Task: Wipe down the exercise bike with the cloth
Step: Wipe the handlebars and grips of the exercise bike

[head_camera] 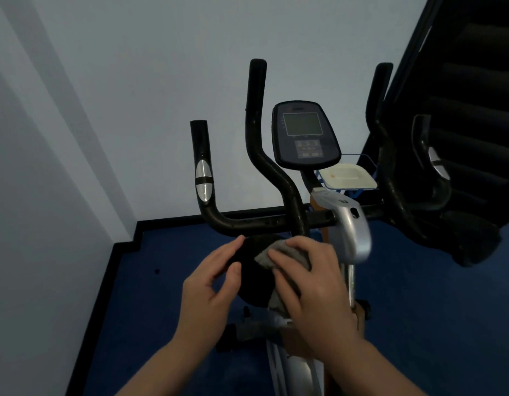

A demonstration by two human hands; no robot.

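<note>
The exercise bike (349, 232) stands in front of me, with black handlebars (256, 138), a grey console (303, 135) and a silver frame. Below the handlebar crossbar sits a round black part (253, 281). My right hand (313, 281) presses a grey cloth (266, 257) against the right side of that black part, fingers spread over the cloth. My left hand (213, 287) holds the black part's left edge, fingers along its rim and thumb toward me.
A blue floor (167, 295) with black skirting runs along grey-white walls at the left and back. A cream tray on a blue wire rack (349, 175) stands behind the bike. A dark staircase (470, 110) rises at the right, close to the right handlebar.
</note>
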